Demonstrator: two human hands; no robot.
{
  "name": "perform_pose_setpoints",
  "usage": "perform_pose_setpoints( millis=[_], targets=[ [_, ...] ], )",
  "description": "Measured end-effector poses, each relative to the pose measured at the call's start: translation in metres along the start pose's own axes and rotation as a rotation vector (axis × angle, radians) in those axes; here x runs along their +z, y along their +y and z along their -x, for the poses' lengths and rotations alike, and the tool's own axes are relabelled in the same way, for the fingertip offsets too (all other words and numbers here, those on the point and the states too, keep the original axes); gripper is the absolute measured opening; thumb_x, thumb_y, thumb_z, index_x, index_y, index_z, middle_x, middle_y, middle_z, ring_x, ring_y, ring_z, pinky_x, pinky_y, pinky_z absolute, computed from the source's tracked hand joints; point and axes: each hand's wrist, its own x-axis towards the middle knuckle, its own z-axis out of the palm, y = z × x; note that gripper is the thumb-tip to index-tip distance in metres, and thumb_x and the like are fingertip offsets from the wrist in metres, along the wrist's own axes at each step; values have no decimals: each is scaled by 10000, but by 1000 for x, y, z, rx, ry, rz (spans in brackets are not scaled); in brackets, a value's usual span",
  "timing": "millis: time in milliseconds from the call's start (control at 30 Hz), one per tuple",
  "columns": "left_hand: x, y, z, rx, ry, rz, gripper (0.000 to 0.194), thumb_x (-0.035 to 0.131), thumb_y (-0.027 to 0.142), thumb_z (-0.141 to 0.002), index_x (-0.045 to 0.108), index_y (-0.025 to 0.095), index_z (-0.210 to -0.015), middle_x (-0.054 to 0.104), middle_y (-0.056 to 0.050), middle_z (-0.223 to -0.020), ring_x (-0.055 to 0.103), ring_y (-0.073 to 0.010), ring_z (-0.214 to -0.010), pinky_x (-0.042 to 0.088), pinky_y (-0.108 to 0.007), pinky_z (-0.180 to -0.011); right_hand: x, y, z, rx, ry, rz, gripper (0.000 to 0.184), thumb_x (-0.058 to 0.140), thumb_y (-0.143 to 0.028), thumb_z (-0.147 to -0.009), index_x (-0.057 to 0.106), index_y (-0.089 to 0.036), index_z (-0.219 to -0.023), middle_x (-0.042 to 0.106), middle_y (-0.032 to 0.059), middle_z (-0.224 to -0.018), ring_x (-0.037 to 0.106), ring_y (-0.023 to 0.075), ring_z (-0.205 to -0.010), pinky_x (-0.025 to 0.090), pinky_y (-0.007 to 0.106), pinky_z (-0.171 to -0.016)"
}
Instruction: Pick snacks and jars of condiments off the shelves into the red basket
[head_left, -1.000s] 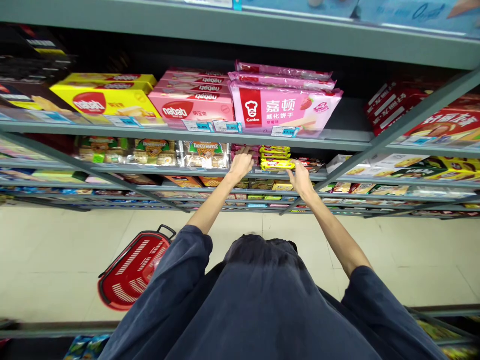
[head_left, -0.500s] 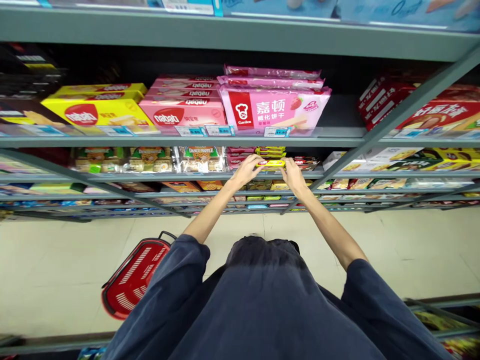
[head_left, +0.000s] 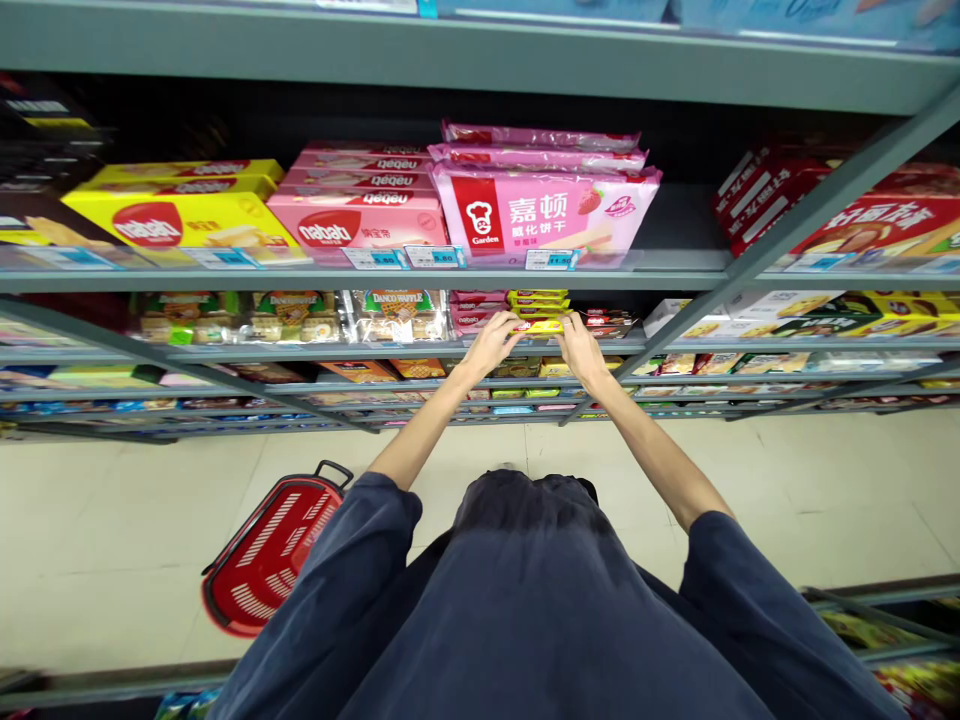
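Both my hands are at the second shelf down, on either side of a yellow wafer packet (head_left: 538, 327) with a red label. My left hand (head_left: 491, 342) has its fingers closed on the packet's left end. At the other end, the fingers of my right hand (head_left: 580, 345) grip it too. More yellow packets (head_left: 538, 300) are stacked just behind it. Pink packets (head_left: 476, 312) lie to the left of the stack, and dark brown packets (head_left: 609, 323) to the right.
Above my hands, a shelf edge (head_left: 360, 283) carries pink Garden wafer packs (head_left: 551, 215), pink Nabati boxes (head_left: 360, 215) and yellow Nabati boxes (head_left: 180, 215). Clear Danco Waffle packs (head_left: 401, 315) sit left of my hands. A red shopping basket (head_left: 270, 550) stands on the floor at lower left.
The yellow packet and both hands have come slightly lower against the stack, showing more of the yellow packets behind. The view has shifted a little.
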Motion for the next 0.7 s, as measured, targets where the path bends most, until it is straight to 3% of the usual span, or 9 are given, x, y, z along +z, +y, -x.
perform_pose_setpoints(
  millis=[67, 200, 300, 467, 600, 700],
  targets=[
    [4, 1, -1, 4, 7, -9, 286, 545, 321, -1051, 689, 188, -1259, 661, -145, -1267, 614, -261, -1215, 512, -457, -1102, 0, 2, 3, 26, -2, 2, 425, 422, -217, -1029, 522, -180, -1440, 591, 204, -1351, 670, 354, -1108, 637, 524, -873],
    [17, 3, -5, -25, 19, -67, 315, 493, 295, -1059, 676, 179, -1289, 632, -148, -1305, 588, -261, -1269, 509, -453, -1127, -2, 5, 4, 0, 46, 41, 370, 398, -197, -1033, 606, -201, -1339, 598, 189, -1379, 576, 375, -1231, 546, 607, -1024],
    [22, 6, -4, -53, -10, -108, 333, 485, 261, -1044, 666, 201, -1318, 591, -148, -1369, 538, -274, -1341, 484, -484, -1165, -3, 6, 3, 12, 42, 58, 366, 378, -168, -1029, 667, -158, -1254, 631, 209, -1301, 563, 383, -1202, 497, 644, -1044],
    [18, 13, -3, -81, -50, -138, 401, 470, 202, -1017, 636, 159, -1380, 573, -195, -1415, 514, -329, -1356, 467, -540, -1169, -5, 10, -2, -21, 23, 89, 408, 383, -172, -1031, 646, -125, -1341, 619, 230, -1349, 531, 409, -1241, 455, 668, -1042],
    [12, 16, -6, -98, -90, -146, 404, 463, 201, -1020, 631, 141, -1383, 603, -205, -1397, 522, -362, -1349, 448, -569, -1161, -9, 12, -6, -92, -15, 61, 403, 473, -194, -1011, 625, -173, -1384, 640, 187, -1359, 522, 396, -1267, 451, 635, -1066],
    [9, 20, -3, -107, -48, -123, 409, 493, 246, -1024, 612, 129, -1398, 595, -218, -1417, 512, -372, -1357, 429, -570, -1172, -12, 10, -4, -105, 3, 69, 415, 479, -240, -1025, 602, -150, -1411, 620, 207, -1390, 522, 401, -1265, 451, 620, -1064]
  ],
)
